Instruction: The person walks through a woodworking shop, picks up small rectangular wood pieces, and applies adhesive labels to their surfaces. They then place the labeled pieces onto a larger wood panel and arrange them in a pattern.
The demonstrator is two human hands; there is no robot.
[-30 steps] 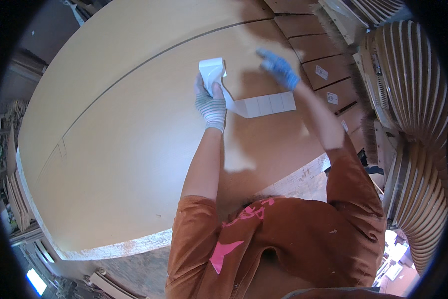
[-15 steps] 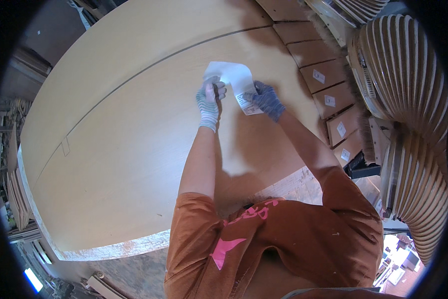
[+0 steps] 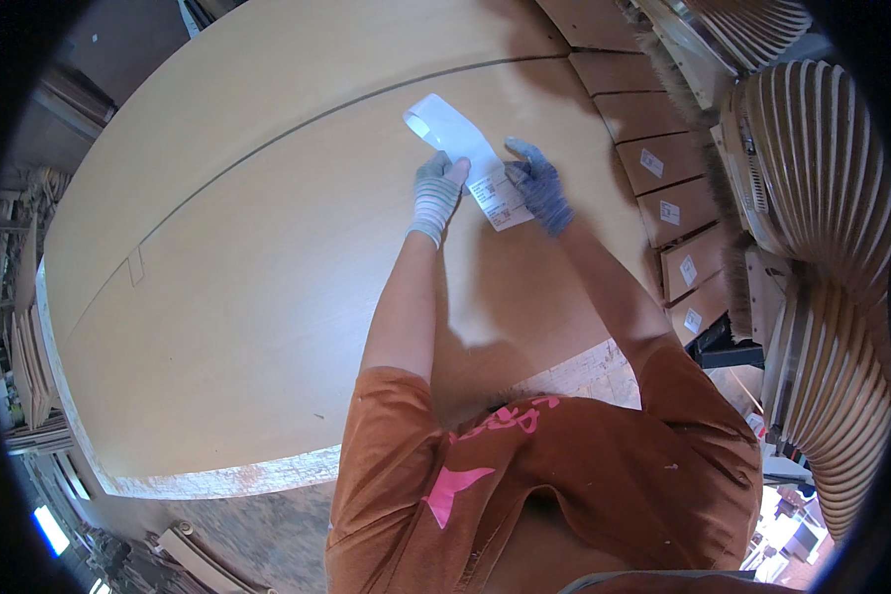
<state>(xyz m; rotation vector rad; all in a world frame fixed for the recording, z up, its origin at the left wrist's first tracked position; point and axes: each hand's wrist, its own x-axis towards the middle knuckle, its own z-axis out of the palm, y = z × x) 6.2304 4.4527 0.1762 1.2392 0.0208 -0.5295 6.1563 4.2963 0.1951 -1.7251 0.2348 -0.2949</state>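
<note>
A white strip of paper labels point(image 3: 470, 158) curls up at its far end over a large pale wooden board point(image 3: 247, 277). My left hand point(image 3: 435, 193), in a grey knit glove, pinches the strip's left edge. In a blue glove, my right hand point(image 3: 539, 183) grips the right edge near the printed label at the strip's lower end. Both hands are held above the board, close together.
A thin dark groove point(image 3: 297, 129) runs across the board. Smaller wooden panels with white stickers point(image 3: 663, 213) lie stacked to the right. Ribbed curved wooden forms point(image 3: 822, 198) stand further right. Stacked boards point(image 3: 24, 366) sit at the left edge.
The strip was stretched out sideways between spread hands a second ago. Now both hands have come together and hold it by one end, its far part curling upward.
</note>
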